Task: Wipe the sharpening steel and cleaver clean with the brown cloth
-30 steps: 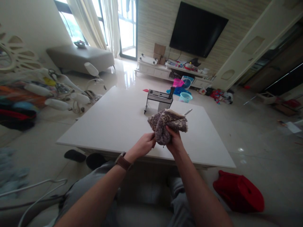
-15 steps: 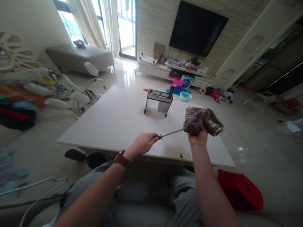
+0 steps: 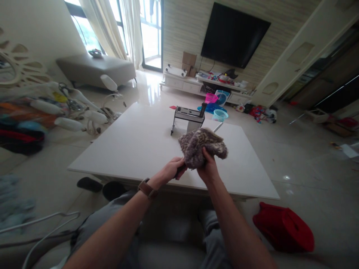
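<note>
The right hand (image 3: 208, 169) has a fuzzy, mottled brown-and-grey cloth (image 3: 202, 146) bunched up in it, fingers clamped into the soft pile, thumb pressed on top. The cloth is wrapped around a thin metal rod (image 3: 218, 127) with a dull shine, and only the rod's pale far tip pokes out beyond the bundle, slanting up and away. The left hand (image 3: 171, 170), a brown leather-strapped watch (image 3: 147, 188) on its wrist, has its fingers closed around the dark handle end of that rod, just beside the cloth and touching it. All of this is held just above the near half of the tabletop (image 3: 134, 149), a broad, smooth, glossy white slab with squared edges.

Further back on the tabletop stands a boxy metal knife block (image 3: 187, 117) on thin legs, slots cut in its flat top, one black handle (image 3: 202, 108) sticking up from its right end; what fills the other slots I cannot tell. On the polished floor beyond sit a pink plastic basket (image 3: 211, 98) and a pale turquoise woven-look basket (image 3: 219, 115), their contents too small to make out. A rounded red bag (image 3: 283, 231) slumps on the floor to the right of the person's grey-trousered knees.
</note>
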A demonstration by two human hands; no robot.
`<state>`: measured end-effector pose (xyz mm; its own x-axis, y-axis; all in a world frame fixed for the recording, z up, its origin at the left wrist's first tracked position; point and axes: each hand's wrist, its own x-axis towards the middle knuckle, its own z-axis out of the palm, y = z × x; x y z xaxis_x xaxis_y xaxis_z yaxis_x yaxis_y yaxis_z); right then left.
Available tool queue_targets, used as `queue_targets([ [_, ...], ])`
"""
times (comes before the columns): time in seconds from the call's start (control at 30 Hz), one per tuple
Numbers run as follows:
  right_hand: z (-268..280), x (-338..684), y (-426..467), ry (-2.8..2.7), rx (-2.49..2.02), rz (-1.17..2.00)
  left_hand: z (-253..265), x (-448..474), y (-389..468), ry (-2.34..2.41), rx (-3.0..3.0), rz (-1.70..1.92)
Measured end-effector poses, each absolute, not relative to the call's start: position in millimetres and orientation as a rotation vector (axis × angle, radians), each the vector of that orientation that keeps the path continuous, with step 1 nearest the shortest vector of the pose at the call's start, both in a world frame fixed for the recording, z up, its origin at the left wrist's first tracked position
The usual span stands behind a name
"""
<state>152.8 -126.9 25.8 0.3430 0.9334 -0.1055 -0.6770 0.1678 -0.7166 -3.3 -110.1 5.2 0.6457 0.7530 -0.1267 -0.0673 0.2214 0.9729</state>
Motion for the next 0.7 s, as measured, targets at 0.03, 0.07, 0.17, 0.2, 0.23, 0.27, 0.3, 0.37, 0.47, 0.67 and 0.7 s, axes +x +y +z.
queue_targets([
  [0.03, 24.1, 145.0, -127.0, -0.414, -0.787, 1.212, 1.7, -0.7, -110.8, 0.69, 1.23, 0.616],
  [0.07, 22.7, 140.1, -126.6, -0.416, -0.806, 1.213, -1.7, 1.2, -111.1, 0.703, 1.232, 0.596],
  [0.17, 20.0, 138.4, -124.2, -0.403, -0.842, 1.163, -7.4, 2.7, -109.6, 0.758, 1.299, 0.55],
  [0.2, 19.4, 140.2, -123.4, -0.399, -0.845, 1.135, -7.2, 2.2, -108.9, 0.777, 1.348, 0.561],
  [0.23, 18.8, 142.1, -122.8, -0.396, -0.846, 1.106, -5.9, 1.6, -108.3, 0.793, 1.403, 0.588],
  [0.27, 18.4, 143.9, -122.5, -0.395, -0.847, 1.08, -3.8, 0.9, -107.9, 0.805, 1.459, 0.621],
  [0.3, 18.1, 145.4, -122.5, -0.394, -0.85, 1.057, -1.4, 0.4, -107.8, 0.81, 1.513, 0.645],
  [0.37, 18.3, 148.1, -122.9, -0.389, -0.86, 1.024, 3.6, -0.5, -108.1, 0.824, 1.602, 0.642],
  [0.47, 20.8, 155.8, -122.0, -0.391, -0.863, 0.998, 8.1, -2.4, -109.5, 0.868, 1.724, 0.558],
  [0.67, 25.1, 208.7, -112.1, -0.308, -0.751, 0.908, 11.0, -14.8, -108.8, 0.975, 1.976, 0.412],
  [0.7, 25.1, 220.6, -110.7, -0.292, -0.732, 0.911, 12.7, -17.5, -108.5, 1.002, 1.988, 0.406],
])
